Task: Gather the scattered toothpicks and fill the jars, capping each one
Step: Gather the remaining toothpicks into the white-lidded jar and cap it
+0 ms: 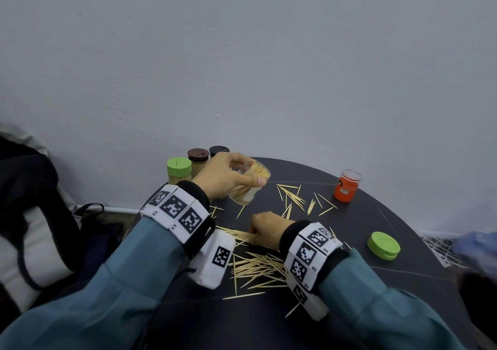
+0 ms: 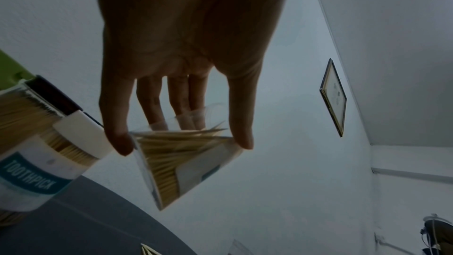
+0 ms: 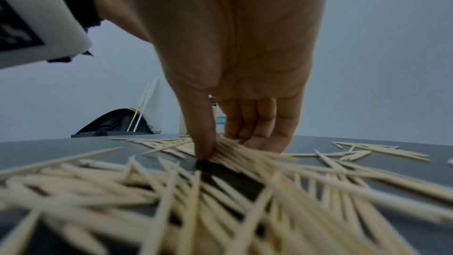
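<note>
Three capped jars [image 1: 197, 164], one open jar [image 1: 248, 185], one orange jar [image 1: 347, 185], one loose green lid [image 1: 383, 245].
Left hand [image 1: 224, 175] grips the open jar; right hand [image 1: 265, 230] pinches a bundle of toothpicks [image 1: 239, 235].

The toothpicks [image 1: 258, 266] under my right hand [image 1: 265, 231] are pale, matt wood with fine points. The open jar [image 1: 248, 185] in my left hand [image 1: 227, 175] is clear, glossy plastic with a paper label. My table [image 1: 403, 282] is dark and smooth with a dull sheen. The loose green lid [image 1: 383, 245] looks like matt plastic. My sleeves [image 1: 134, 282] are matt cloth.
</note>
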Available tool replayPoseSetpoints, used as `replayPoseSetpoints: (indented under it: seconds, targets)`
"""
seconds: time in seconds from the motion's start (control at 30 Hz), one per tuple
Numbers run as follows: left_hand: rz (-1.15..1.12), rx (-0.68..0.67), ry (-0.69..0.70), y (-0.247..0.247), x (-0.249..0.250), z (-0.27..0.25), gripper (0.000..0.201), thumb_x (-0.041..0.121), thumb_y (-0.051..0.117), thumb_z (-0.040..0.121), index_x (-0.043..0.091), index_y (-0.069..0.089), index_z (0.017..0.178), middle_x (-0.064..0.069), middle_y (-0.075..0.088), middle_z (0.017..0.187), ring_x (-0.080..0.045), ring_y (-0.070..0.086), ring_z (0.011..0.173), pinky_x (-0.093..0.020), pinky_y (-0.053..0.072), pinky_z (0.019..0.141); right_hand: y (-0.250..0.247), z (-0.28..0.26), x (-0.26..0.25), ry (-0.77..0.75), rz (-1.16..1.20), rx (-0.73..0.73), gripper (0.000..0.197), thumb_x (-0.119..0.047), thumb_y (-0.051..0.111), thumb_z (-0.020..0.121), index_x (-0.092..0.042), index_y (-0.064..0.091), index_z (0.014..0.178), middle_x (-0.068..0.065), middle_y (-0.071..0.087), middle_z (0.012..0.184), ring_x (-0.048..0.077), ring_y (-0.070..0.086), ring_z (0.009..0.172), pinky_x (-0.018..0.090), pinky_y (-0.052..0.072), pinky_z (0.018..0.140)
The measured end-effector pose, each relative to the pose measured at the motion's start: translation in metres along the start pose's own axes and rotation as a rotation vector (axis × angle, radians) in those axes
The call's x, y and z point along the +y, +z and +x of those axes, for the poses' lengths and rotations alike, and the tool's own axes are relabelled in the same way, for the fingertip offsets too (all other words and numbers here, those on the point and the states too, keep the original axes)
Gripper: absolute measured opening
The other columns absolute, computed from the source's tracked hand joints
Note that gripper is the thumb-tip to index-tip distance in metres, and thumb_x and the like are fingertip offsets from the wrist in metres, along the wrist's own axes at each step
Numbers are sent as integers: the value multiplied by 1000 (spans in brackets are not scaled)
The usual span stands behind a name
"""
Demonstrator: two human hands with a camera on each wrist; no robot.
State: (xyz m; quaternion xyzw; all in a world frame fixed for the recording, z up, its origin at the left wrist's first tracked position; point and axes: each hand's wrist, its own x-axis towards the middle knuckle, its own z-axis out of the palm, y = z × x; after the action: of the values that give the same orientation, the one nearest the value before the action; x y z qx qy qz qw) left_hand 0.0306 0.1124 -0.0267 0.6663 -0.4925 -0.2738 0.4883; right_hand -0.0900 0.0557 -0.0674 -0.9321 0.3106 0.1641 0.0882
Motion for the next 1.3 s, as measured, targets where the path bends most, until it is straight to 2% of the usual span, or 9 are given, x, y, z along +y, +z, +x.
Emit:
replayPoseSetpoints:
  seconds: [0.23, 0.47, 0.6, 0.7, 0.83, 0.93, 1.0, 1.13, 1.3]
  targets:
    - [8, 0, 0, 0, 0, 0, 54, 26, 83, 66, 15, 64, 115, -4, 65, 113, -19, 58, 111, -45, 44, 102, 0, 0, -1, 25, -23, -22, 38, -24, 47, 96, 0, 48, 126, 17, 51, 129, 30, 50, 118, 35, 41, 95]
    - [1, 0, 11, 0, 0, 0, 56, 26, 83, 65, 13, 64, 116, -5, 65, 115, -20, 58, 112, -45, 44, 101, -2, -3, 2, 75, 19, 13, 37, -19, 42, 98, 1, 46, 128, 18, 50, 131, 31, 49, 120, 34, 41, 95]
    - [2, 4, 7, 0, 0, 1, 58, 26, 84, 65, 13, 63, 117, -5, 64, 116, -20, 58, 112, -45, 44, 101, -3, -3, 8, 92, 51, 42, 40, -21, 47, 96, -1, 45, 131, 17, 50, 131, 30, 50, 119, 34, 42, 95]
    - [12, 0, 9, 0, 0, 1, 59, 28, 83, 65, 13, 63, 118, -5, 64, 117, -20, 58, 113, -46, 44, 101, -5, -6, 12, 95, 114, 71, 39, -23, 53, 93, -2, 49, 126, 16, 53, 126, 30, 53, 115, 35, 44, 92]
    - [18, -7, 10, 0, -1, 1, 57, 29, 84, 64, 15, 64, 116, -4, 64, 116, -21, 57, 114, -47, 44, 101, -8, -10, 25, 115, 216, 60, 31, -21, 53, 93, -3, 57, 117, 13, 60, 116, 26, 59, 104, 30, 47, 83]
    - [20, -11, 14, 0, 0, 1, 56, 29, 83, 65, 15, 64, 115, -3, 65, 115, -20, 58, 112, -47, 44, 101, -10, -12, 38, 97, 391, 48, 22, -12, 41, 98, -4, 61, 96, 10, 63, 90, 16, 60, 74, 15, 46, 60]
    - [19, -13, 15, 0, 0, 1, 55, 28, 83, 66, 15, 64, 115, -2, 65, 115, -19, 58, 112, -46, 44, 101, -13, -15, 46, 97, 619, 51, 27, -7, 32, 100, -7, 53, 82, 8, 59, 74, 14, 59, 60, 15, 49, 53]
    - [17, -28, 20, 3, 0, 0, 53, 27, 83, 66, 15, 64, 114, -2, 65, 111, -19, 59, 110, -45, 45, 101, -26, -23, 59, 52, 973, 197, 27, -7, 23, 102, -9, 41, 82, 10, 57, 65, 13, 58, 47, 22, 50, 51]
    - [47, -74, 22, 7, 1, -1, 50, 24, 81, 68, 15, 63, 114, 2, 64, 106, -16, 57, 108, -41, 43, 102, -44, -26, 59, -87, 1179, 541, 24, -14, 20, 103, -12, 39, 88, 10, 63, 76, 18, 63, 64, 26, 49, 63]
